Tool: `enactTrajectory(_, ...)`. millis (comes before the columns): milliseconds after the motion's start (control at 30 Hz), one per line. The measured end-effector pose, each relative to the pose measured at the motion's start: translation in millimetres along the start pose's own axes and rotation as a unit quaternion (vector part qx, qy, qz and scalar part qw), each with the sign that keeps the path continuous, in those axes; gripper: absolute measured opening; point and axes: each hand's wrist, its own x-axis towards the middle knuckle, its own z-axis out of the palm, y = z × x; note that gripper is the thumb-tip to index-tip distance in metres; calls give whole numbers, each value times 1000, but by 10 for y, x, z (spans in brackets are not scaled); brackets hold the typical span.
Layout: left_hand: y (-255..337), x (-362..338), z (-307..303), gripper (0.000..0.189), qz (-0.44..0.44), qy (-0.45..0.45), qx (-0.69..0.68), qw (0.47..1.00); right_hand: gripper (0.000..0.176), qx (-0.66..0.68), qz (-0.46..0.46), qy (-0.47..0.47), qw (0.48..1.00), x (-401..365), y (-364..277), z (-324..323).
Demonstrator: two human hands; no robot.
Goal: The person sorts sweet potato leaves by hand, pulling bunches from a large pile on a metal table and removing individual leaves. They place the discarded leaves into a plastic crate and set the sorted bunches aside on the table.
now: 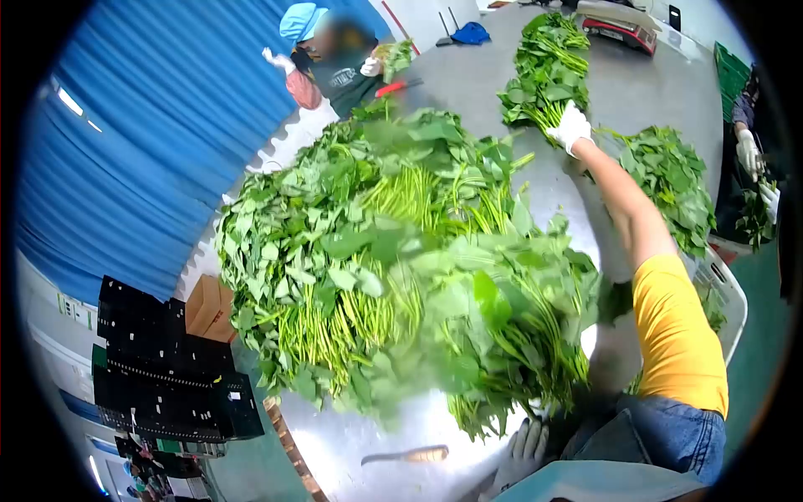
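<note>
My right hand [572, 127], in a white glove, is stretched far across the steel table [644, 92] and closed on the stem ends of a bundle of leafy greens [548, 63]. My left hand [524, 450], also gloved, sits at the near edge under the stems of a large bunch of greens [502, 335] that is blurred by motion; it appears to grip that bunch. A big heap of the same long-stemmed greens [335, 251] covers the middle of the table. Another pile of greens [669, 180] lies right of my forearm.
A knife [408, 455] lies on the table near me. A scale [621, 30] stands at the far end. A person in a blue cap [330, 58] holds greens across the table; another person's gloved hands [749, 155] work at the right. Black crates [167, 368] and a cardboard box [209, 308] stand left.
</note>
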Motion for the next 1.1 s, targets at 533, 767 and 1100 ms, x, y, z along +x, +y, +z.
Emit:
enactTrajectory(533,38,87,-191,75,-35,-3,-129,991,33,411,-227,-116,875,-4366,895,-1604)
enactTrajectory(767,118,-19,-817,67,-43,24,-159,986,29,223,-284,-80,929,-4880,570,-1421)
enactTrajectory(1100,-82,-641,-470,40,-79,162,-153,972,21,320,-207,-31,924,-4519,502,-1983)
